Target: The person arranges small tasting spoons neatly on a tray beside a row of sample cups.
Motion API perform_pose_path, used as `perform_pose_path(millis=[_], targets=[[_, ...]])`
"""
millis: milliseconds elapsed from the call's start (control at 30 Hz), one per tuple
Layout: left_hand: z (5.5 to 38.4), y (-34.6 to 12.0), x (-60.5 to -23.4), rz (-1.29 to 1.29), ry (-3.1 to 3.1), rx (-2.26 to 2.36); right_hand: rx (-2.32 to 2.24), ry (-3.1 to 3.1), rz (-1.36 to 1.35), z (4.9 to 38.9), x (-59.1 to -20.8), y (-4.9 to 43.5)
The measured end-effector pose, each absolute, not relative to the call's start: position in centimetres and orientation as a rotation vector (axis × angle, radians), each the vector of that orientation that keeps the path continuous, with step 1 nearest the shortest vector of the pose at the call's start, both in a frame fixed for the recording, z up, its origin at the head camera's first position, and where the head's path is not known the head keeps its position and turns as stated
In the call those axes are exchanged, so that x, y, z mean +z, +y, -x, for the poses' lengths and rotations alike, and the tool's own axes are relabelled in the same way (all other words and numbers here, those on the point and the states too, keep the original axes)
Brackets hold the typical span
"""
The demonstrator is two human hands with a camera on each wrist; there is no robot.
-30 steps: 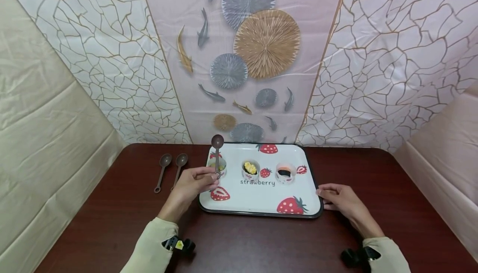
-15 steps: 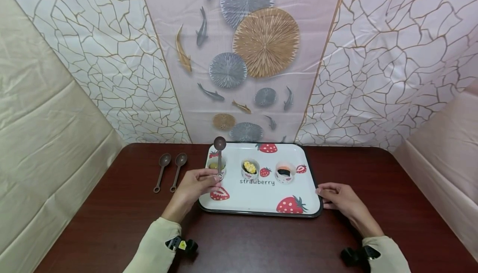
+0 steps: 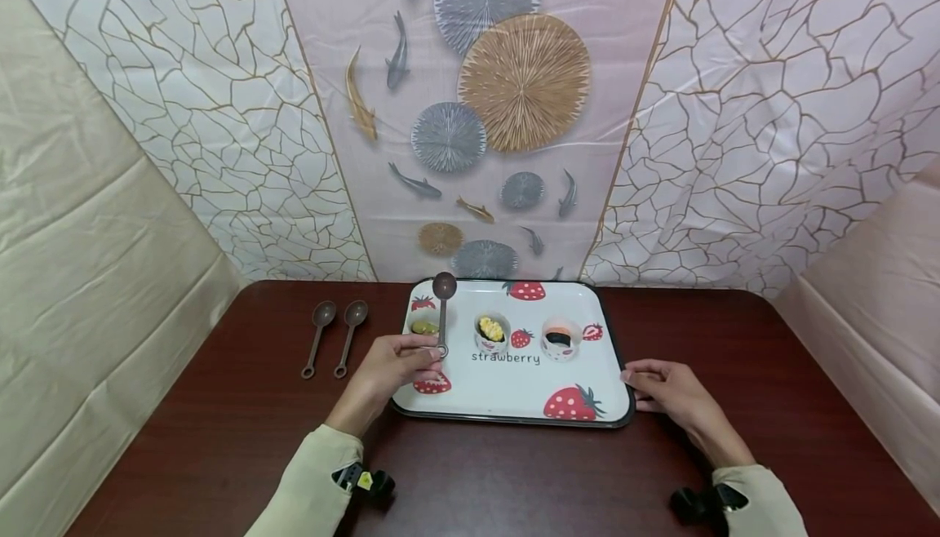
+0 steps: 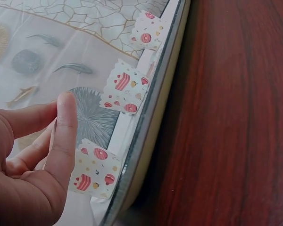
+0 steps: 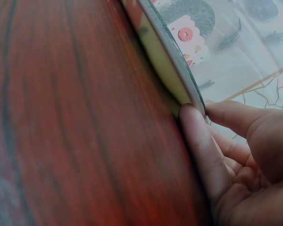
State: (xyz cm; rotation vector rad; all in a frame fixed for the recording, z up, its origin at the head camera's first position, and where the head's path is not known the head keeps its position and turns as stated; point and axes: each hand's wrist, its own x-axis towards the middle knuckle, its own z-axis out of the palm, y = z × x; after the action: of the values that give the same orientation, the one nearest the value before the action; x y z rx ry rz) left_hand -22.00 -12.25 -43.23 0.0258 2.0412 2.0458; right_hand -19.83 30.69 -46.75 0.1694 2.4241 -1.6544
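My left hand (image 3: 392, 367) pinches a brown measuring spoon (image 3: 444, 312) by its ringed handle end, bowl up, over the left part of the white strawberry-print tray (image 3: 507, 394). In the left wrist view the thumb and forefinger (image 4: 66, 113) meet, and the spoon is hidden. Behind the spoon stands a paper cup with green food (image 3: 423, 328), partly covered by my fingers. My right hand (image 3: 671, 394) grips the tray's right rim between thumb and forefinger, as the right wrist view shows at the rim (image 5: 195, 96). The middle cup holds yellow food (image 3: 490, 330); the right cup (image 3: 560, 343) holds something black and orange.
Two more brown measuring spoons, a left one (image 3: 317, 339) and a right one (image 3: 351, 339), lie on the dark wooden table (image 3: 470, 480) left of the tray. A patterned cloth (image 3: 514, 194) hangs right behind the table's back edge.
My left hand has moved slightly right with the measuring spoon, and the spoon's bowl is a little lower. More of the green food now shows. The right hand stays at the tray rim.
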Motion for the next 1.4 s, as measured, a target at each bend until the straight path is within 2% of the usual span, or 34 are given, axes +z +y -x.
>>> perform_pose_path(millis=[833,1400], targets=[[22.6,-11.5,-44.8,-0.05,2.021,1.967,-1.654,2.43,-0.151,19.7,-46.6,30.6],[22.8,-10.8,-45.3,0.109,2.012,1.973,-1.603,2.448,-0.182,20.2,-46.8,30.7]])
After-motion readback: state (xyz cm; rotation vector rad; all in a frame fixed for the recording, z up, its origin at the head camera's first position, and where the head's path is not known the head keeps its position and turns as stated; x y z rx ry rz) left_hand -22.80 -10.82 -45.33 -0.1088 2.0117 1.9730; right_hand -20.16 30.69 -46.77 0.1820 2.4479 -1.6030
